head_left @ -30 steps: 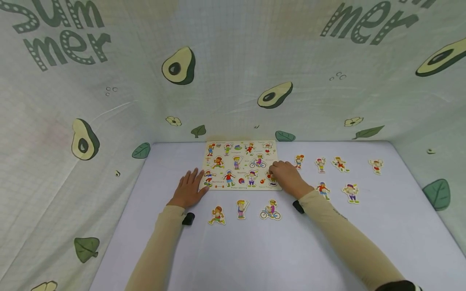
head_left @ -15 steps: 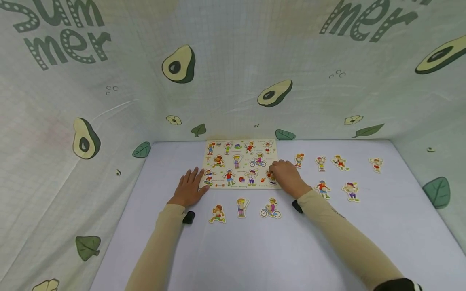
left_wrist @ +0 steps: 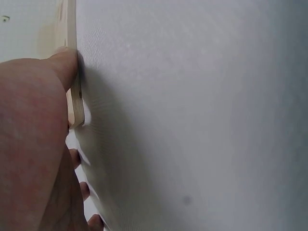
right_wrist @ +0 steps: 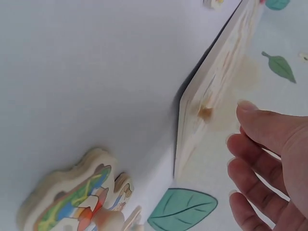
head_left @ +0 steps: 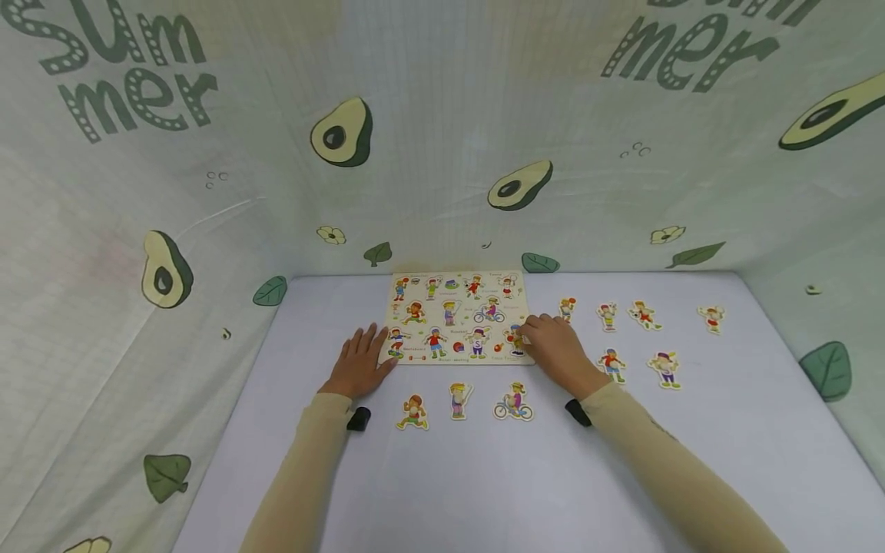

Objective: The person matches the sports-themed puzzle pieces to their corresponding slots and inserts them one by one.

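A wooden peg puzzle board [head_left: 467, 307] printed with sporting children lies at the back of the table. My left hand [head_left: 356, 362] rests flat at the board's lower left corner, fingers spread; its thumb [left_wrist: 65, 65] touches the board's edge in the left wrist view. At the right edge is my right hand [head_left: 558, 352], its fingertips beside the table tennis figure [head_left: 515, 341] in the lower right corner. In the right wrist view the fingers [right_wrist: 257, 166] are loosely bent, thumb apart, holding nothing. A peg [right_wrist: 206, 113] sticks up from the board there.
Right of the board lie several loose puzzle pieces, including a roller skater [head_left: 611, 365], a baseball player [head_left: 665, 370] and a footballer [head_left: 644, 315]. In front are a runner [head_left: 412, 413], a bat holder [head_left: 459, 401] and a cyclist [head_left: 513, 402]. A patterned cloth [head_left: 429, 153] rises behind.
My right hand has drawn slightly right, off the table tennis figure at the corner, which now shows more. The left hand stays in place. The head view has tilted a little.
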`<move>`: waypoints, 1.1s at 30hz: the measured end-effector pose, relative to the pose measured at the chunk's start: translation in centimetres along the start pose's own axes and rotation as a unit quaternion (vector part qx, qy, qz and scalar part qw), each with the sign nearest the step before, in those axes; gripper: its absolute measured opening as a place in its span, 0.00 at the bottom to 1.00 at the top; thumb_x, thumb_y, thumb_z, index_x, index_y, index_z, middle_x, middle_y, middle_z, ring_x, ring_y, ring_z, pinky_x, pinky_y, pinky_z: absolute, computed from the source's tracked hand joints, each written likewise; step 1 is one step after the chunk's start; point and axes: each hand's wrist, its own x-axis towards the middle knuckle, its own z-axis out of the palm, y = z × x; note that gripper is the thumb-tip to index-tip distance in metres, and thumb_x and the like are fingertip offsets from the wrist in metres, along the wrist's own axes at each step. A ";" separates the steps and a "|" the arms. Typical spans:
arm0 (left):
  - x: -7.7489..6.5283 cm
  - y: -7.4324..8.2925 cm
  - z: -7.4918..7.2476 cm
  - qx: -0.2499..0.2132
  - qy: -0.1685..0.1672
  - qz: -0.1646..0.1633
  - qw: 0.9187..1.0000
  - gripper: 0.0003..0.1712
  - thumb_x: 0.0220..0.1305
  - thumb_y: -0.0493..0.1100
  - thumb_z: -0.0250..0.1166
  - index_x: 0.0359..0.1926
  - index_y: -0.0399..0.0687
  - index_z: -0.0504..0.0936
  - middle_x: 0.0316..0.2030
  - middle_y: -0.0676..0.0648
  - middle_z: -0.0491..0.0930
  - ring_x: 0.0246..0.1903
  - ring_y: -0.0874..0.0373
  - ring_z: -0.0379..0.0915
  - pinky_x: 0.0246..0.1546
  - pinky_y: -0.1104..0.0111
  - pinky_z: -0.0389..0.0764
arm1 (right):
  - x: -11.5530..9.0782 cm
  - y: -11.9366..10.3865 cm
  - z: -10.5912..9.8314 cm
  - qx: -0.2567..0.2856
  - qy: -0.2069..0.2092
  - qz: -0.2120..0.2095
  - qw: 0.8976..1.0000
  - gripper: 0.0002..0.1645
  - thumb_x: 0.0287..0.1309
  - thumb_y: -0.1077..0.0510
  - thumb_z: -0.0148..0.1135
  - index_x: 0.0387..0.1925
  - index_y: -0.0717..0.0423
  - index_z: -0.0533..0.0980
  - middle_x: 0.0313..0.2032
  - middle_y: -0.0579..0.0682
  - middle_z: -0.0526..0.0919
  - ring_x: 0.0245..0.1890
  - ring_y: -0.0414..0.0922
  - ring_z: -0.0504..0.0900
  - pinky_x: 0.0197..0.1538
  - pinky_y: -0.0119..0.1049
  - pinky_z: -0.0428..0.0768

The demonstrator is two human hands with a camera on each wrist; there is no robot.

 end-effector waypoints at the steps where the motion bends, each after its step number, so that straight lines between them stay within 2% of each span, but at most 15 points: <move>1: 0.0 0.0 0.0 0.002 0.000 0.000 1.000 0.43 0.82 0.56 0.55 0.84 0.41 0.51 0.84 0.33 0.45 0.82 0.31 0.37 0.81 0.39 0.43 | -0.3 -0.1 -0.1 -0.003 0.002 -0.001 1.000 0.17 0.58 0.61 0.80 0.49 0.58 0.87 0.45 0.52 0.88 0.46 0.51 0.85 0.50 0.48 0.83; 12: 0.1 -0.2 0.1 0.005 0.002 0.003 1.000 0.42 0.82 0.55 0.55 0.84 0.41 0.52 0.83 0.32 0.45 0.82 0.31 0.38 0.81 0.39 0.43 | -3.3 -1.5 -1.0 0.011 0.018 -0.035 0.999 0.18 0.53 0.61 0.83 0.45 0.55 0.87 0.42 0.49 0.88 0.44 0.49 0.84 0.47 0.45 0.81; 22: 0.2 -0.2 0.1 0.005 0.002 0.002 1.000 0.42 0.81 0.56 0.56 0.84 0.41 0.52 0.83 0.32 0.46 0.82 0.31 0.38 0.81 0.39 0.44 | -5.8 -2.8 -0.5 0.008 0.019 -0.067 0.998 0.18 0.49 0.62 0.85 0.43 0.53 0.88 0.43 0.48 0.89 0.44 0.48 0.85 0.49 0.46 0.82; 33: 0.3 -0.2 0.2 0.002 -0.006 -0.005 1.000 0.43 0.82 0.56 0.55 0.85 0.42 0.51 0.84 0.33 0.45 0.82 0.31 0.37 0.81 0.39 0.43 | -7.2 -4.0 -0.6 -0.008 0.024 -0.110 0.994 0.18 0.48 0.59 0.86 0.41 0.51 0.87 0.41 0.46 0.88 0.41 0.45 0.84 0.46 0.42 0.83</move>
